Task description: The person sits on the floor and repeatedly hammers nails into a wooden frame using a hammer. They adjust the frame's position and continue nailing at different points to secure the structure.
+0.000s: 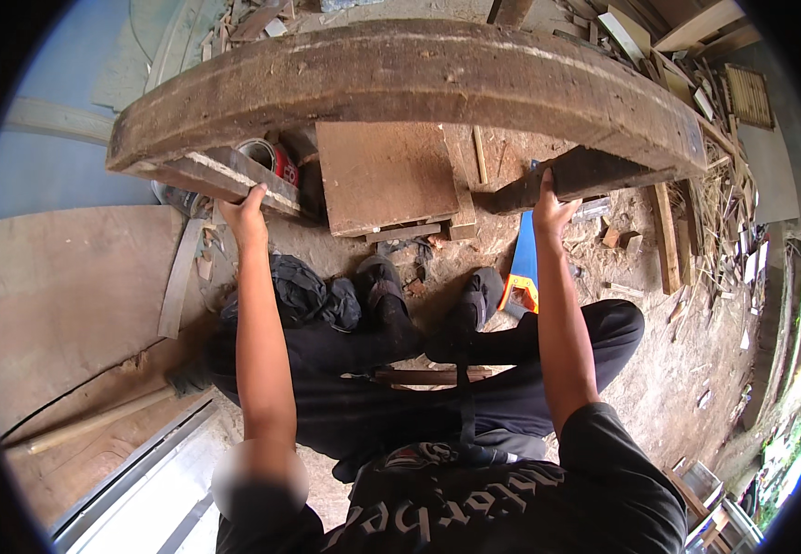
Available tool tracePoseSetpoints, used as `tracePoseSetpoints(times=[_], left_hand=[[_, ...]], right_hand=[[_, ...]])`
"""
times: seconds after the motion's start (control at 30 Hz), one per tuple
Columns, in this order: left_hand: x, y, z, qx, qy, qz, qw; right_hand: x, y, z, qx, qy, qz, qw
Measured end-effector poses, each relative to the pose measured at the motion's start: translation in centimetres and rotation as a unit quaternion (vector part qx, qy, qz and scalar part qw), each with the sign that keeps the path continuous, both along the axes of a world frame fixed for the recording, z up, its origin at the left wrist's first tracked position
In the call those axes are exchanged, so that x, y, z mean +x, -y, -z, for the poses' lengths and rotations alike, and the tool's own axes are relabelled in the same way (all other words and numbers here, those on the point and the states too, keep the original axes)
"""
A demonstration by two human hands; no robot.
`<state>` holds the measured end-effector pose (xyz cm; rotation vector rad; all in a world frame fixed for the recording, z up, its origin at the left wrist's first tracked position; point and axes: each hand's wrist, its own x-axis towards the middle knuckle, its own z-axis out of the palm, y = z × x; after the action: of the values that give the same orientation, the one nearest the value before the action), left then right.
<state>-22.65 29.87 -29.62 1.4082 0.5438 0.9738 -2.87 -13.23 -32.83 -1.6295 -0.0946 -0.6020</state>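
A thick, worn wooden frame (400,78) spans the upper part of the view, a long beam with a shorter piece at each end. My left hand (245,220) is closed around the left end piece (243,175). Around the right end piece (594,174) my right hand (553,208) is closed too. Below the beam, between my hands, a brown wooden block (387,175) stands on the floor. A handsaw (522,254) with a blue blade and an orange and yellow handle lies just below my right hand, its upper end hidden.
A red can (284,164) stands behind the left end piece. Black crumpled cloth or plastic (313,294) lies beside my left foot. A plywood sheet (77,295) is at the left. Wood scraps (719,212) pile up along the right, near a loose batten (665,242).
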Motion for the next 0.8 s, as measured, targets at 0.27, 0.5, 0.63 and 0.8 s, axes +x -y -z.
tracePoseSetpoints(times=[0.27, 0.5, 0.63, 0.8], left_hand=[[-0.7, 1.1, -1.3, 0.003, -0.043, -0.008, 0.999], [-0.7, 0.2, 0.3, 0.071, -0.187, 0.074, 0.977], [-0.7, 1.0, -2.1, 0.060, -0.111, 0.039, 0.991], [-2.0, -2.4, -5.7, 0.043, -0.178, 0.070, 0.981]], right_hand=[[-0.7, 0.1, 1.0, 0.046, -0.052, -0.020, 0.997], [0.2, 2.7, 1.4, -0.130, -0.163, -0.220, 0.953], [-0.6, 2.9, -1.3, -0.088, -0.151, -0.179, 0.968], [-1.8, 2.3, -10.1, -0.095, -0.128, -0.127, 0.979]])
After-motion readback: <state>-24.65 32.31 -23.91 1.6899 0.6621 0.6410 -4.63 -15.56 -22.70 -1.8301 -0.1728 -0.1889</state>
